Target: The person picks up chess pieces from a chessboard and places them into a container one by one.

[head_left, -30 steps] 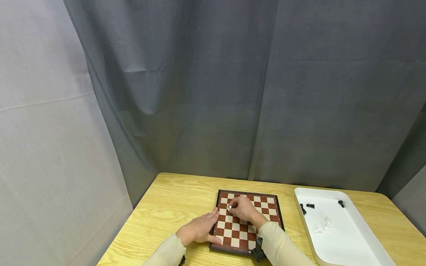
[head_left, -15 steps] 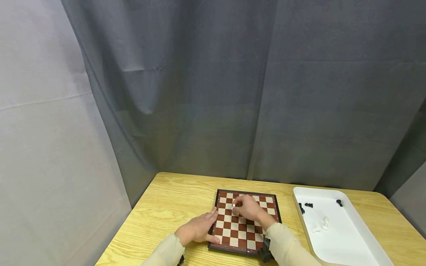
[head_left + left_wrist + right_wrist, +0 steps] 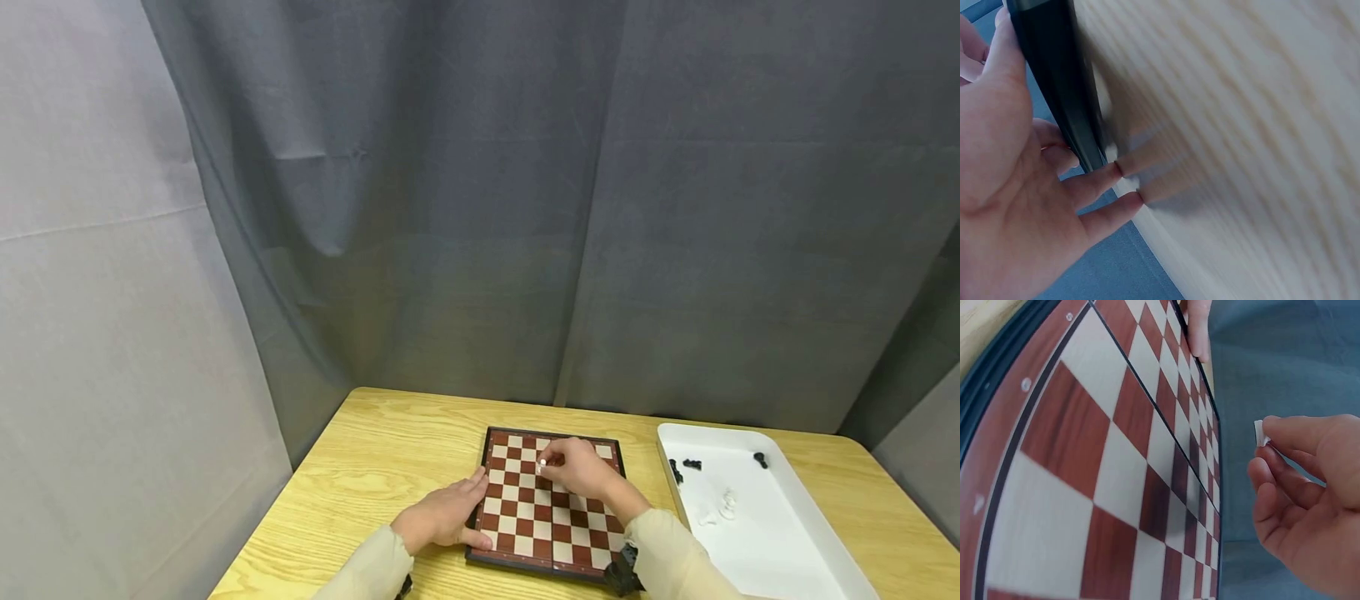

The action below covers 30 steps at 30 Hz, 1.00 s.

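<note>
A brown-and-cream chessboard (image 3: 528, 533) with a dark rim lies on the wooden table. Over its upper middle, my right hand (image 3: 583, 469) pinches a small white chess piece (image 3: 542, 465) between thumb and fingers. In the right wrist view that piece (image 3: 1260, 433) is mostly covered by the fingertips and held apart from the board surface. My left hand (image 3: 446, 514) rests against the board's left edge with fingers extended. The left wrist view shows the dark board rim (image 3: 1060, 81) beside that hand (image 3: 1016, 169), some fingertips touching the table.
To the right of the board stands a white tray (image 3: 780, 550). Several black chess pieces (image 3: 692, 464) and white ones (image 3: 727, 504) lie in it. A grey curtain (image 3: 465, 250) hangs behind the table, and a paler one (image 3: 127, 333) at the left.
My right hand has moved rightward across the board, still pinching the white chess piece. The left hand stays at the board's left edge.
</note>
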### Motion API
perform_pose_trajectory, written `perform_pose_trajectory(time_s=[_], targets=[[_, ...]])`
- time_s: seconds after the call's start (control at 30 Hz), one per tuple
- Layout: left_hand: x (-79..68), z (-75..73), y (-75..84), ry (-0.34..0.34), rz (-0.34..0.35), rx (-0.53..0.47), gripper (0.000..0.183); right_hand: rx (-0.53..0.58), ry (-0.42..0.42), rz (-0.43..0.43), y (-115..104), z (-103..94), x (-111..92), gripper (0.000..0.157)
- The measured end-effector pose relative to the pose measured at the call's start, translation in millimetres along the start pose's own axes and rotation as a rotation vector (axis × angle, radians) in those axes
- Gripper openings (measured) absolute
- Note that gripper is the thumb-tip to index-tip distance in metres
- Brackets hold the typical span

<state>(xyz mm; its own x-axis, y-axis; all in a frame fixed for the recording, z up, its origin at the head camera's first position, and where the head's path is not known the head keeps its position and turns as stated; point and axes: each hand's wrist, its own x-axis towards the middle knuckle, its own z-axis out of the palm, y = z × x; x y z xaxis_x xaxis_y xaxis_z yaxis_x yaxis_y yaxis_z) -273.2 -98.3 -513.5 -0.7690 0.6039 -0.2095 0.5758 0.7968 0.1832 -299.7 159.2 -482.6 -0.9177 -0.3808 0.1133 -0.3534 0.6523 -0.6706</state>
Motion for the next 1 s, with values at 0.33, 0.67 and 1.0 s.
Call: perform_pose_trajectory(time_s=[0.33,0.67,1.0], targets=[[1.4,1.2,-2.6,-0.002,0.002,0.006,0.102,-0.007,0.013,-0.019,5,-21.2,-15,0.005],[1.6,-1.3,-4.3,-0.008,-0.009,0.009,0.101,0.010,0.054,-0.048,13,-42.3,-32,0.004],[1.6,-3.7,-4.6,-0.007,-0.014,0.006,0.102,0.024,0.059,0.054,22,-67.6,-56,0.006]])
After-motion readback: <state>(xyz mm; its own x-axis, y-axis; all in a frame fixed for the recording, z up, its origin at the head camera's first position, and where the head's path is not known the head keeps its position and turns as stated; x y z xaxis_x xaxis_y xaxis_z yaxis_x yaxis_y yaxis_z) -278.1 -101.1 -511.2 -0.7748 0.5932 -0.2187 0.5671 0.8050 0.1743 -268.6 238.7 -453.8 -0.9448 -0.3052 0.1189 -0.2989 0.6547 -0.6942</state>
